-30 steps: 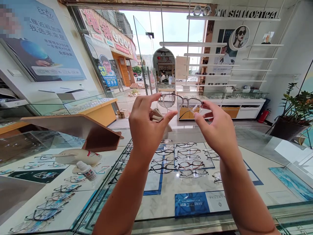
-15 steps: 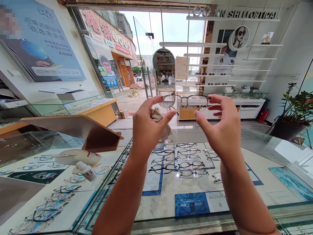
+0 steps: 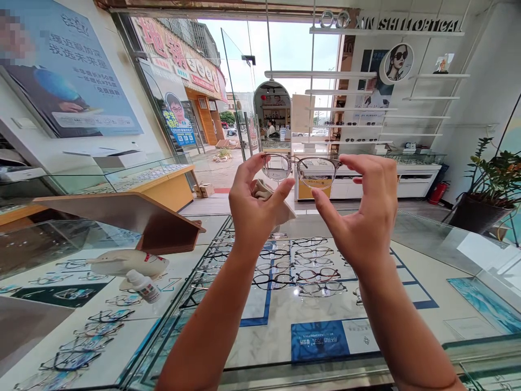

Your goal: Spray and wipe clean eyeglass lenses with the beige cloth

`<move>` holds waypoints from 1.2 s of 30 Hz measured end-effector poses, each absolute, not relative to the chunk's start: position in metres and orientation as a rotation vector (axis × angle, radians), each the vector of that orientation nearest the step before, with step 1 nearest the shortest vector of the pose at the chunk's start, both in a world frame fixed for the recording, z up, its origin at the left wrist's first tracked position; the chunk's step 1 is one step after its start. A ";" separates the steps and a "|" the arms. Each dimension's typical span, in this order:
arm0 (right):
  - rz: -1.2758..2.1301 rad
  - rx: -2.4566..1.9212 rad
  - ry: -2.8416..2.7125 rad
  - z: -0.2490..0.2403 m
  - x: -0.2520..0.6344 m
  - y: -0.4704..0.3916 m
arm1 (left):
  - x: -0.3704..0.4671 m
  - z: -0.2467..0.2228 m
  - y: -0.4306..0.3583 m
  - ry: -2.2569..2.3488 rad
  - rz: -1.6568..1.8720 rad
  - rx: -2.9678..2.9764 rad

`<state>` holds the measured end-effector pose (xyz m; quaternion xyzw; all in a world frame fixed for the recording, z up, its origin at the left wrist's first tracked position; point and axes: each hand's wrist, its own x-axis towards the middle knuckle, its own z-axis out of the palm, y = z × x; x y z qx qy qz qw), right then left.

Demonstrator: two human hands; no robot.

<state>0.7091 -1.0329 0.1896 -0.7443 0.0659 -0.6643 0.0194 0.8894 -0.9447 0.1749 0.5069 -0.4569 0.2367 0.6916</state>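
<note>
A pair of thin-framed eyeglasses [image 3: 317,172] is held up at arm's length, with the shop seen through its clear lenses. At its left end, the index finger of my left hand [image 3: 254,203] supports the frame, and the thumb points in below the lens. A crumpled light cloth [image 3: 264,190] is tucked inside that same hand and hangs down behind the thumb. My right hand [image 3: 362,212] grips the other end near the hinge, its thumb tip just under the right lens. The temples are mostly hidden by my fingers.
Below my arms, a glass display case [image 3: 277,374] holds rows of eyeglasses and a blue-and-white card [image 3: 319,341]. To the left, a white bottle [image 3: 143,286] stands beside a pale whale-shaped object [image 3: 128,263]. A brown wooden stand [image 3: 122,212] juts in behind them.
The eyeglasses have shifted slightly left and turned, so the right lens looks larger and closer. My left hand moved a little right, and my right hand a little left.
</note>
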 end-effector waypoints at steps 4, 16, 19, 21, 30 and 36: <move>-2.054 -2.287 0.173 0.188 0.711 -1.034 | 0.890 0.171 -0.951 -1.047 0.597 1.098; -1.740 -2.053 0.181 0.193 0.703 -1.033 | 0.872 0.173 -0.942 -0.929 0.755 1.096; -1.726 -2.031 0.161 0.194 0.703 -1.039 | 0.869 0.172 -0.940 -0.890 0.836 1.120; -1.741 -2.008 0.169 0.194 0.704 -1.041 | 0.868 0.173 -0.939 -0.884 0.891 1.122; -1.717 -1.836 0.167 0.195 0.704 -1.046 | 0.872 0.174 -0.942 -0.947 0.941 1.074; -1.669 -1.794 0.137 0.193 0.708 -1.056 | 0.876 0.172 -0.943 -0.968 0.855 1.092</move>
